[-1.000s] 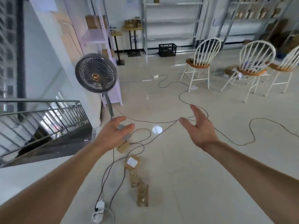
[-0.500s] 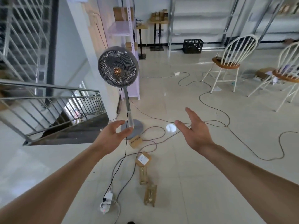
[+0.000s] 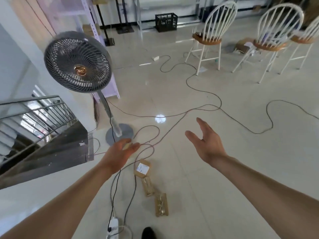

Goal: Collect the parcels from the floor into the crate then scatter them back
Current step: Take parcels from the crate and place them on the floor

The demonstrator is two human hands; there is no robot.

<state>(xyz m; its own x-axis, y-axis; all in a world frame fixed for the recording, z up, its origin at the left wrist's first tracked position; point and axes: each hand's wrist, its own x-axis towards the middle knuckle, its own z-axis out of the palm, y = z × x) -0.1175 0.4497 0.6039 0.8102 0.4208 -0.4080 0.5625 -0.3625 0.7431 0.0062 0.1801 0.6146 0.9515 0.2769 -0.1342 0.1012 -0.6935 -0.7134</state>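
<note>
With left hand (image 3: 120, 152) and right hand (image 3: 208, 145) both spread and empty, stoop for the labelled parcel (image 3: 142, 168) first (mind the cables (image 3: 186, 81)), gripping its edges

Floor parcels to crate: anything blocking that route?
Nothing solid shows. Cables loop across the floor between the parcels and the crate, so they look like a trip or snag risk. The fan stands left of that line and the nearest chair right of it.
</note>
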